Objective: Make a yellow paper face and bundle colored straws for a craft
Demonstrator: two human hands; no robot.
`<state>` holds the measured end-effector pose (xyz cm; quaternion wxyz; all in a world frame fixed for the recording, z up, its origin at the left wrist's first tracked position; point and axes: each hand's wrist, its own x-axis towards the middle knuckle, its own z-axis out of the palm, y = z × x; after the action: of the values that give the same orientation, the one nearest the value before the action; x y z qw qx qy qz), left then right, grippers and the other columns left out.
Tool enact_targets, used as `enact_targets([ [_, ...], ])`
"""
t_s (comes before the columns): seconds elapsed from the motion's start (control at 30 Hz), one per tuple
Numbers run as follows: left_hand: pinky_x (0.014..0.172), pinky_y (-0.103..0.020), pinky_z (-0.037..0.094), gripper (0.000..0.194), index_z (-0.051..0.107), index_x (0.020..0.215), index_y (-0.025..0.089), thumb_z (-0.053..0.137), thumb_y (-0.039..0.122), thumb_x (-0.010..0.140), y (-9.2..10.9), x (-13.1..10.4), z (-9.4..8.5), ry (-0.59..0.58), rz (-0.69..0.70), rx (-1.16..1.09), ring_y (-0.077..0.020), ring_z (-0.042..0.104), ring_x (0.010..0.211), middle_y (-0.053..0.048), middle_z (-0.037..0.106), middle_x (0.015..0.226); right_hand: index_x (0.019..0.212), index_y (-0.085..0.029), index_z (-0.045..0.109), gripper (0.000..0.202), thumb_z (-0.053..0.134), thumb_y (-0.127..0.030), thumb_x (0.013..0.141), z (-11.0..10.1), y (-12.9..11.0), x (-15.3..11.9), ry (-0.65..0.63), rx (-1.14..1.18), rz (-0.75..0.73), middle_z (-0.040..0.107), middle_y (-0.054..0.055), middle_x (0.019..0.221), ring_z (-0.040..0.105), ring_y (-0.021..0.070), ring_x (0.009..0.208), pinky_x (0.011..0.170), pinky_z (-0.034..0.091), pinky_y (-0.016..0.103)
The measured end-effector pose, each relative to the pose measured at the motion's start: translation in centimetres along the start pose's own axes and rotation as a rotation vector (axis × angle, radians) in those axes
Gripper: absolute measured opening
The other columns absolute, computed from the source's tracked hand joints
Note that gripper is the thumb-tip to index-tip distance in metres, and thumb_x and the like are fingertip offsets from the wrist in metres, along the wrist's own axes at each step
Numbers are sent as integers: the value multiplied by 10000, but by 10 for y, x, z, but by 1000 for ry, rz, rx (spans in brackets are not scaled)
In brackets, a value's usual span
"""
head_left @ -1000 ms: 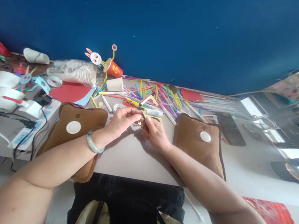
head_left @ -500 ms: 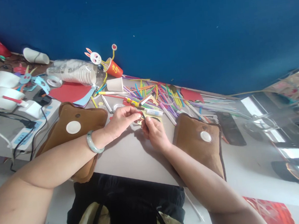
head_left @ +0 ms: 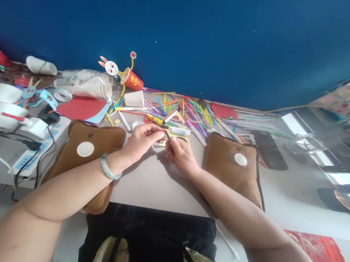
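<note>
Hardly anything has moved since the earlier frame: our two hands keep their places over the pale surface (head_left: 155,185). We see the left hand (head_left: 141,143) with its fingers together on a small red piece (head_left: 164,132), and the right hand (head_left: 181,155) with thumb and fingers pinched on a slim dark piece (head_left: 167,135), too small to identify, between both hands. Beyond lie a white tube (head_left: 180,131) and scattered coloured sticks (head_left: 205,116); brown cushions (head_left: 232,171) flank our arms.
</note>
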<state>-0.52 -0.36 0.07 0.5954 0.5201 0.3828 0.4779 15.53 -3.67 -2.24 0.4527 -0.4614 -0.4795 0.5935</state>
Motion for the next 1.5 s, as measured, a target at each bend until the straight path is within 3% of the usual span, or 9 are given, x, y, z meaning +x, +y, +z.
enact_targets([
  [1.1,707,-279,503,167,684,768,161,730,321,764,4,-1,1,12,-7,12,-138,628,709,-12,683,717,697,-221,506,523,537,-709,882,-1,1,0,41,5,-2,297,-66,505,199,77,419,405,148,244],
  [1.5,648,-263,473,83,639,699,151,661,224,732,4,0,1,-27,2,74,-124,595,648,5,636,647,710,-217,533,513,533,-694,900,-2,4,0,-24,3,-20,316,-65,498,231,76,410,401,170,237],
])
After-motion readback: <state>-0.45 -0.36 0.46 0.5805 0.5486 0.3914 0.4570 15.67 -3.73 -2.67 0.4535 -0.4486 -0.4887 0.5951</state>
